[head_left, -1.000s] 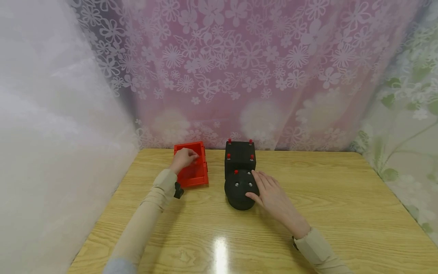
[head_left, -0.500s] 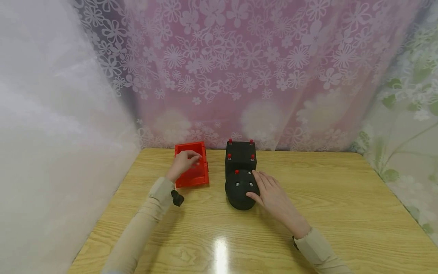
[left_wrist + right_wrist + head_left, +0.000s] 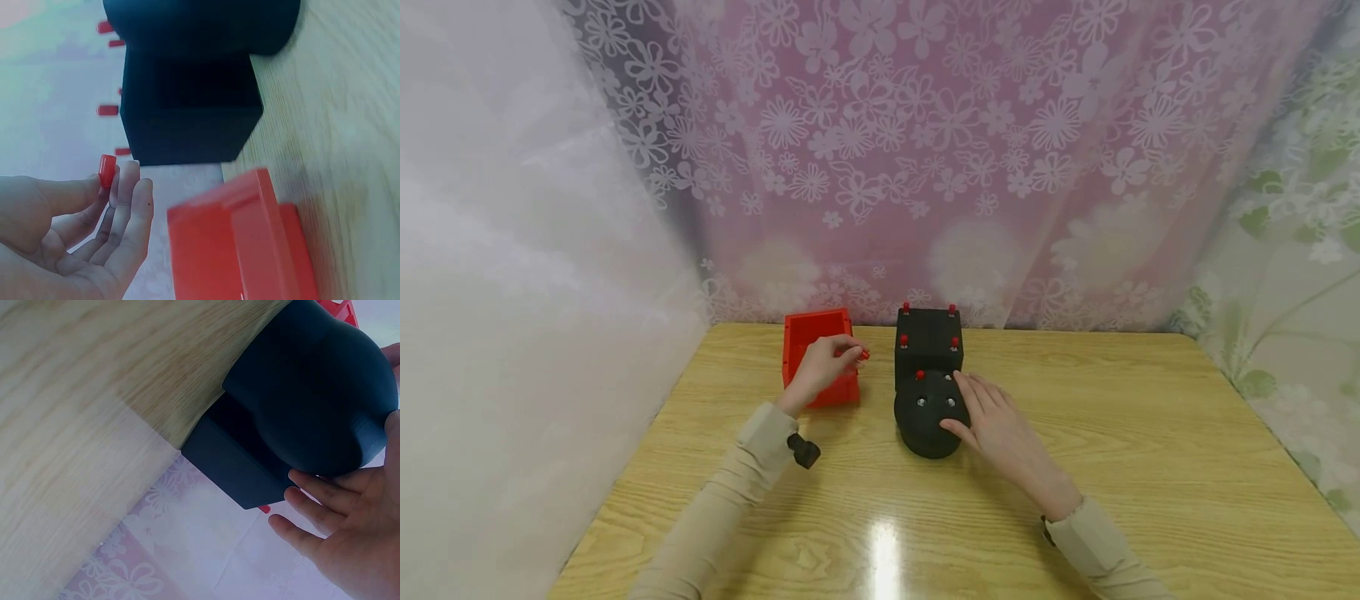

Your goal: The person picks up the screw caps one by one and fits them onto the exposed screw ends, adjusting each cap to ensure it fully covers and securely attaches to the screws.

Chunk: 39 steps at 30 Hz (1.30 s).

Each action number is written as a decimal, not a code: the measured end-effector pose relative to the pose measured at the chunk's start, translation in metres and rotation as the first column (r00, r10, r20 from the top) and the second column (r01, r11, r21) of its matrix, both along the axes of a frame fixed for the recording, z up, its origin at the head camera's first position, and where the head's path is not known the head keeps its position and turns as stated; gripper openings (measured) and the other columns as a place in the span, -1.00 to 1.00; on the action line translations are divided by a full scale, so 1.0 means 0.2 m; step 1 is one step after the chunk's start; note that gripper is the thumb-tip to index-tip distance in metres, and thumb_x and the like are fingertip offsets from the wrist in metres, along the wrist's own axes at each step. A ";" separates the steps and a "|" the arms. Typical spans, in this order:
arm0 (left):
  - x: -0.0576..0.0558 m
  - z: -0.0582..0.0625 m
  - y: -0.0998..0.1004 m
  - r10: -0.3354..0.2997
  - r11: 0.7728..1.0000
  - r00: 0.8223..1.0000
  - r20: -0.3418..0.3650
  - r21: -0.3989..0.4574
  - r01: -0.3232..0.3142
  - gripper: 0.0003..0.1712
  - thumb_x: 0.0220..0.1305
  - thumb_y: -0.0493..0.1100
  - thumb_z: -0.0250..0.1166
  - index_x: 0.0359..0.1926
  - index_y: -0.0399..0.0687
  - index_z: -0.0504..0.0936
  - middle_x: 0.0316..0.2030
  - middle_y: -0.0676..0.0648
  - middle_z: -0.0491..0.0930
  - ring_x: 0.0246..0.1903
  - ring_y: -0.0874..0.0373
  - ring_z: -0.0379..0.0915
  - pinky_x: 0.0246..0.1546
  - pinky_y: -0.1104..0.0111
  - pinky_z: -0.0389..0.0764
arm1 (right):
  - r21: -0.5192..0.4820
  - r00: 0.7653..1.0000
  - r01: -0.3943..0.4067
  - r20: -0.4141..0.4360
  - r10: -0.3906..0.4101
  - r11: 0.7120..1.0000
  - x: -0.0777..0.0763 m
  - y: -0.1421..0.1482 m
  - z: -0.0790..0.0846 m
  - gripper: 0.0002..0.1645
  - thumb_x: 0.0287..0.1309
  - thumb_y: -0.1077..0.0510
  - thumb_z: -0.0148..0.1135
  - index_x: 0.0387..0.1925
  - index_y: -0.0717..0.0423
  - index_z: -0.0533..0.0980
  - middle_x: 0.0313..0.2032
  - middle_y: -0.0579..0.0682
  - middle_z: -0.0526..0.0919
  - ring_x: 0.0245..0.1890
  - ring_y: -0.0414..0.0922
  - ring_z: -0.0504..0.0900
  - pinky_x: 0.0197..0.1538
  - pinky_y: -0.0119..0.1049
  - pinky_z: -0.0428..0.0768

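Between thumb and fingertips, my left hand pinches a small red cap above the right side of the red bin. To its right stands a black block with a rounded front part and a square rear part. Red caps sit on metal studs at the rear part's corners. On the rounded part, one stud bears a red cap; the other studs show bare metal. My right hand rests against its right side with fairly straight fingers.
Everything stands on a wood-grain table. A pink floral curtain hangs right behind its back edge, close to the bin and the block. A black wrist camera sticks out from my left sleeve.
My left hand has come up out of the red bin and moved right, and the red cap now shows at its fingertips. The right hand and the black block have stayed put.
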<state>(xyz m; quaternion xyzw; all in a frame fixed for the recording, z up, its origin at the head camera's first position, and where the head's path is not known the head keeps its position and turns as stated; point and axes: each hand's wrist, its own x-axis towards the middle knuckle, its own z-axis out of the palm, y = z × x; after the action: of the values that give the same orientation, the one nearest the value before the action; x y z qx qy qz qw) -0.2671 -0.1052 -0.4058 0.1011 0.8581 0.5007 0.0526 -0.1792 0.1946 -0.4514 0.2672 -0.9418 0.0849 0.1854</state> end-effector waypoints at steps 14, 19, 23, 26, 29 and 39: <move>0.04 0.05 0.18 -0.098 0.994 0.993 -0.062 0.037 0.100 -0.72 0.48 -0.18 0.22 0.07 -0.22 0.70 -0.07 -0.25 0.73 -0.18 -0.01 0.73 -0.09 0.24 0.72 | -0.021 1.000 -0.012 -0.017 0.011 1.000 -0.01 0.00 -0.01 0.00 0.40 -0.39 -0.03 0.49 0.32 0.20 0.34 0.32 0.44 0.35 0.20 0.41 0.32 0.18 0.43; 0.05 0.07 0.25 -0.129 0.992 0.984 -0.124 -0.001 0.130 -0.74 0.48 -0.15 0.22 0.05 -0.12 0.73 -0.09 -0.15 0.74 -0.15 -0.08 0.72 -0.06 0.18 0.72 | -0.014 1.000 -0.012 -0.021 0.012 1.000 -0.01 0.00 -0.01 0.00 0.39 -0.36 0.04 0.49 0.32 0.20 0.34 0.32 0.43 0.36 0.20 0.41 0.33 0.17 0.42; 0.05 0.09 0.31 -0.169 0.985 0.966 -0.194 -0.072 0.158 -0.76 0.47 -0.15 0.23 0.03 -0.07 0.73 -0.13 -0.10 0.74 -0.20 0.00 0.71 -0.14 0.28 0.72 | -0.011 0.999 -0.015 -0.031 0.014 1.000 -0.01 0.00 -0.01 0.00 0.38 -0.36 0.05 0.48 0.32 0.22 0.34 0.32 0.44 0.36 0.19 0.41 0.32 0.17 0.43; 0.06 0.10 0.36 -0.196 0.975 0.949 -0.249 -0.150 0.162 -0.77 0.45 -0.13 0.26 0.03 -0.01 0.74 -0.17 -0.04 0.75 -0.24 0.11 0.70 -0.23 0.41 0.68 | -0.014 0.999 -0.019 -0.042 0.018 1.000 0.00 0.00 -0.01 0.00 0.39 -0.38 0.02 0.48 0.33 0.22 0.33 0.32 0.45 0.36 0.19 0.41 0.32 0.17 0.44; 0.06 0.12 0.40 -0.210 0.968 0.940 -0.269 -0.194 0.160 -0.78 0.42 -0.14 0.31 0.03 0.00 0.73 -0.17 -0.02 0.76 -0.20 0.14 0.70 -0.25 0.44 0.67 | -0.016 0.998 -0.023 -0.053 0.022 1.000 0.00 0.00 -0.01 0.00 0.42 -0.41 -0.08 0.47 0.34 0.24 0.31 0.33 0.46 0.35 0.20 0.43 0.30 0.17 0.46; 0.07 0.13 0.49 -0.261 0.940 0.918 -0.300 -0.294 0.171 -0.85 0.35 -0.08 0.37 -0.11 0.04 0.75 -0.20 0.04 0.77 -0.24 0.22 0.67 -0.30 0.54 0.62 | -0.028 0.993 -0.045 -0.110 0.042 0.999 -0.01 0.00 -0.02 0.01 0.43 -0.41 -0.16 0.43 0.39 0.27 0.26 0.35 0.50 0.29 0.22 0.48 0.23 0.18 0.51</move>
<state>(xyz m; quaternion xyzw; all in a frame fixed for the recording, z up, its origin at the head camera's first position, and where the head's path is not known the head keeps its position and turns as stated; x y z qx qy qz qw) -0.2523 -0.0082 -0.3795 0.2716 0.8963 0.3495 -0.0256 -0.1813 0.1956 -0.4555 0.2890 -0.9228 0.0884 0.2387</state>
